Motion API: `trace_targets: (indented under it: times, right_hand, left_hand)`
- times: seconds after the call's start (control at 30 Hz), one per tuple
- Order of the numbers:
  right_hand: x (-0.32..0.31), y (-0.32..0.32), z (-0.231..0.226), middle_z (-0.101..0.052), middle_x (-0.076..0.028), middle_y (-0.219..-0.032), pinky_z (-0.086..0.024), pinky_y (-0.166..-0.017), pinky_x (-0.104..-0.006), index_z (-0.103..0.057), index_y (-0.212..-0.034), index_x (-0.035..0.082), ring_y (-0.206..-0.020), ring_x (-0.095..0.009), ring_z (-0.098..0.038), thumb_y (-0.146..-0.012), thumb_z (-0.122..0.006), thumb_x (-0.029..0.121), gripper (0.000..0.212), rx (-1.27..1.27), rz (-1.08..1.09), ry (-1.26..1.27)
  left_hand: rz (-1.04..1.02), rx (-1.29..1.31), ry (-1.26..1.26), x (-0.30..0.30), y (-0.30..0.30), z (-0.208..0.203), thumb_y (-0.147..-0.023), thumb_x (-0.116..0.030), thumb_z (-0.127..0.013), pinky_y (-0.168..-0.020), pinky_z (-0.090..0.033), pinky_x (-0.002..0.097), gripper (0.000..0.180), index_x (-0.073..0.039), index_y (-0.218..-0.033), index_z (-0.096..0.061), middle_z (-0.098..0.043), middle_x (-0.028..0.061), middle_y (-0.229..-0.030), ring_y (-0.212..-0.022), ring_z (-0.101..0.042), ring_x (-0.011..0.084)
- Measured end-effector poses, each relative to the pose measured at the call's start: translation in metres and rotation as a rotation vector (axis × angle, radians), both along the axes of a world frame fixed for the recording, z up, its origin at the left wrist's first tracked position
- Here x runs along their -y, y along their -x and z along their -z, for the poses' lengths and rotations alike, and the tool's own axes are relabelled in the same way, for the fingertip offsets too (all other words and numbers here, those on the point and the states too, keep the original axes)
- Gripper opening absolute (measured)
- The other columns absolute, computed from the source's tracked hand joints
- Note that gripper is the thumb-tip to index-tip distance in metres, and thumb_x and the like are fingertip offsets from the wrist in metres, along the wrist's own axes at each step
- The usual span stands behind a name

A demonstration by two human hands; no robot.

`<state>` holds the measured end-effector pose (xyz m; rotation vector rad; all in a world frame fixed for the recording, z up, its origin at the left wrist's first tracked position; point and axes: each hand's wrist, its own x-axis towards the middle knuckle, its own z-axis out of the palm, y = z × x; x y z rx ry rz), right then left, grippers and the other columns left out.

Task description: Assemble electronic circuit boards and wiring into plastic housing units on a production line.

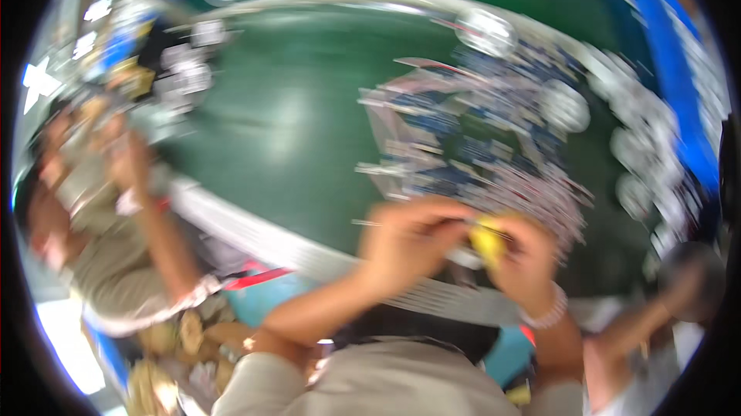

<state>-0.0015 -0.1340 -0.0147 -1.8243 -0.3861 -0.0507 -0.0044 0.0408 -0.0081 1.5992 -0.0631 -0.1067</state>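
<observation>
Both my hands come together over the near edge of a green table. My right hand is closed around a small yellow thing, too blurred to name. Close against it on the left, my left hand has its thumb and fingers pinched; what sits between them is hidden. Just beyond my hands lies a spread of small flat pieces, blue-and-white and pinkish, smeared by motion.
Clear round pieces lie among the flat ones, and a row of whitish clear items runs along the right. A co-worker sits at the left; another person's arm reaches in at the lower right. White strips line the near edge.
</observation>
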Motion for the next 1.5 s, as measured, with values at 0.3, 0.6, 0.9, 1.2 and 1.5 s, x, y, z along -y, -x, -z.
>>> trace_targets:
  times: [0.3, 0.6, 0.9, 1.2, 1.5]
  right_hand:
    - [0.029, 0.011, 0.012, -0.054, -0.007, -0.077, -0.042, -0.056, -0.0209, -0.054, -0.081, -0.004, -0.064, -0.01, -0.053, -0.076, -0.067, -0.002, 0.015, -0.097, -0.015, 0.007]
    - [0.04, 0.004, 0.004, -0.059, -0.007, -0.072, -0.04, -0.053, -0.0246, -0.056, -0.073, 0.0, -0.058, -0.013, -0.051, -0.07, -0.077, 0.008, 0.023, -0.129, -0.244, -0.204]
    - [0.255, -0.112, -0.002, -0.046, -0.016, -0.136, -0.031, -0.105, -0.0369, -0.042, -0.134, 0.002, -0.124, -0.029, -0.043, -0.079, -0.068, 0.006, 0.062, 0.733, 0.703, 1.109]
    - [0.212, -0.13, 0.02, -0.055, -0.01, -0.113, -0.034, -0.091, -0.041, -0.065, -0.101, 0.008, -0.106, -0.03, -0.051, -0.059, -0.077, 0.023, 0.046, 0.44, 0.639, 0.892]
    - [0.122, -0.081, 0.0, -0.054, -0.011, -0.113, -0.038, -0.09, -0.0405, -0.059, -0.105, 0.006, -0.103, -0.031, -0.046, -0.061, -0.077, 0.015, 0.049, 0.369, 0.381, 0.683]
  left_hand:
    - [0.141, 0.093, 0.164, 0.002, -0.001, -0.009, -0.079, 0.007, -0.065, -0.063, -0.05, 0.0212, 0.018, 0.001, -0.096, -0.066, -0.062, 0.0071, -0.09, -0.078, -0.061, 0.0117]
    - [0.472, -0.203, 0.54, -0.002, 0.0, -0.017, -0.079, 0.006, -0.066, -0.063, -0.047, 0.0197, 0.017, -0.001, -0.094, -0.066, -0.056, 0.0049, -0.088, -0.076, -0.059, 0.0106]
    - [-0.269, 0.138, 0.043, -0.082, -0.035, -0.036, -0.082, 0.003, -0.062, -0.065, -0.047, 0.0224, 0.013, -0.005, -0.092, -0.064, -0.063, 0.0024, -0.084, -0.075, -0.057, 0.0064]
    - [-0.753, 0.52, -1.024, -0.187, -0.083, 0.005, -0.079, -0.011, -0.069, -0.098, -0.036, 0.0391, 0.037, -0.01, -0.115, -0.059, -0.056, 0.0094, -0.12, -0.114, -0.049, 0.0243]
    - [-0.124, 0.692, -1.01, -0.026, -0.069, -0.014, -0.07, -0.005, -0.07, -0.102, -0.03, 0.0434, 0.038, -0.005, -0.106, -0.06, -0.047, 0.015, -0.128, -0.122, -0.04, 0.0346]
